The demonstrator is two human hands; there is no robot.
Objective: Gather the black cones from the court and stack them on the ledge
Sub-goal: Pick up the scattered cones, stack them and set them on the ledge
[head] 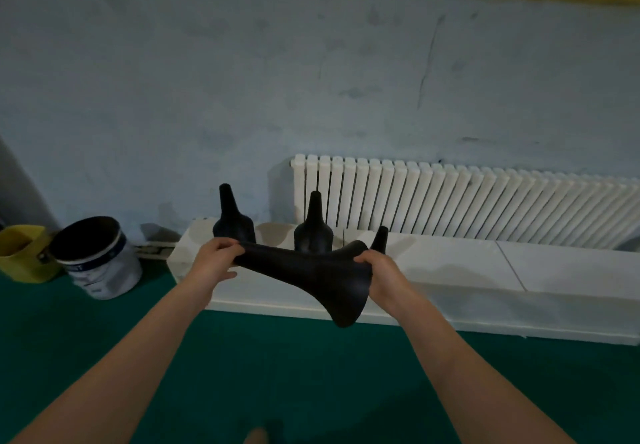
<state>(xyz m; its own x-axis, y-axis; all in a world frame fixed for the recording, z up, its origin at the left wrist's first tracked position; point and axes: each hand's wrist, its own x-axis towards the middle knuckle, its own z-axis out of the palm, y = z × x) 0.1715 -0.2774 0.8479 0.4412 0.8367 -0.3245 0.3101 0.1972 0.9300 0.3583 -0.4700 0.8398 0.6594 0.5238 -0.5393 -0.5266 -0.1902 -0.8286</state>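
Black cone (311, 277) aloft, just before ledge (450, 263); your left hand (214, 260) and right hand (379, 270) both clench its edges; three standing cones (313, 232) on ledge, apart, unstacked; judgement: stacking remains.

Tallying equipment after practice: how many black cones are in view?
4. Three stand on the white ledge: the left cone, middle cone, and right cone, partly hidden behind the fourth cone, gripped by the left hand and right hand. Others may be hidden.
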